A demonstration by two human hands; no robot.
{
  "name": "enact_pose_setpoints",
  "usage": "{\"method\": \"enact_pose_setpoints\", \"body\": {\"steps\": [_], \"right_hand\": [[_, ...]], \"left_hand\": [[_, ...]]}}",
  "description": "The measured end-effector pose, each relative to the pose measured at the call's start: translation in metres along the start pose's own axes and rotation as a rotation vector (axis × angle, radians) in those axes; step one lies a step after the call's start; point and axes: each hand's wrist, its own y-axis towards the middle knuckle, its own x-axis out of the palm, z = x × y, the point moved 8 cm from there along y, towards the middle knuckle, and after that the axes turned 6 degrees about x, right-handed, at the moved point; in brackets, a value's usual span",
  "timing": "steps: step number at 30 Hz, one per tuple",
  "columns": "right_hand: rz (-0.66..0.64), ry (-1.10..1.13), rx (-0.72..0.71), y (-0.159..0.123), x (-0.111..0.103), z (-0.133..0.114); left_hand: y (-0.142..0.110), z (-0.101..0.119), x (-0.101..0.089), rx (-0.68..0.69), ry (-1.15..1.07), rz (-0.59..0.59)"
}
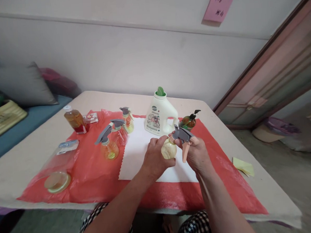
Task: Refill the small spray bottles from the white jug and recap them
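Above a white sheet [137, 159] I hold a small clear spray bottle [169, 150], tilted, in both hands. My left hand [155, 154] is wrapped round its rounded body. Up at the grey and peach trigger head [184, 135], my right hand [197, 152] grips around the neck and nozzle. Just beyond my hands stands a cream detergent jug [158, 114] with a green piece in its mouth. A brown pump bottle [189, 121] is behind my right hand. To the left are more spray bottles: an orange one [109, 149], a pink one [120, 134] and a yellowish one [128, 121].
Red plastic sheeting [90, 172] covers much of the table [12, 172]. At its left are an amber bottle [76, 120], a clear plastic bag [60, 156] and a round lidded container [57, 181]. Yellow paper notes [243, 166] lie by the right edge. A bin [268, 129] stands on the floor.
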Motion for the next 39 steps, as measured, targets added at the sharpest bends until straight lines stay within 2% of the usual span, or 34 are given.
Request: {"method": "enact_pose_setpoints", "body": {"steps": [6, 14, 16, 19, 26, 29, 32, 35, 39], "right_hand": [[0.022, 0.07, 0.067, 0.001, 0.004, 0.008], [0.228, 0.189, 0.047, -0.003, 0.015, 0.011], [0.192, 0.215, 0.086, -0.001, 0.021, 0.015], [0.057, 0.203, 0.201, 0.003, 0.026, 0.022], [-0.081, 0.133, 0.262, 0.008, 0.008, 0.021], [-0.014, 0.132, 0.242, 0.008, 0.007, 0.024], [0.13, 0.2, 0.208, 0.006, 0.011, 0.029], [0.237, 0.196, 0.208, 0.003, 0.016, 0.033], [0.277, 0.087, 0.181, 0.002, 0.017, 0.03]], "left_hand": [[0.0, -0.004, 0.001, -0.013, 0.015, 0.027], [0.002, -0.006, 0.0, -0.048, 0.025, 0.093], [0.002, -0.007, -0.001, -0.056, -0.001, 0.105], [0.001, -0.01, -0.004, -0.099, -0.044, 0.078], [-0.001, -0.005, -0.001, -0.096, -0.232, -0.177], [-0.001, -0.007, 0.004, -0.13, -0.247, -0.157], [0.001, -0.007, 0.005, -0.145, -0.156, -0.058], [0.002, -0.005, 0.006, -0.163, -0.067, -0.015], [0.003, -0.005, 0.007, -0.166, -0.039, 0.008]]}}
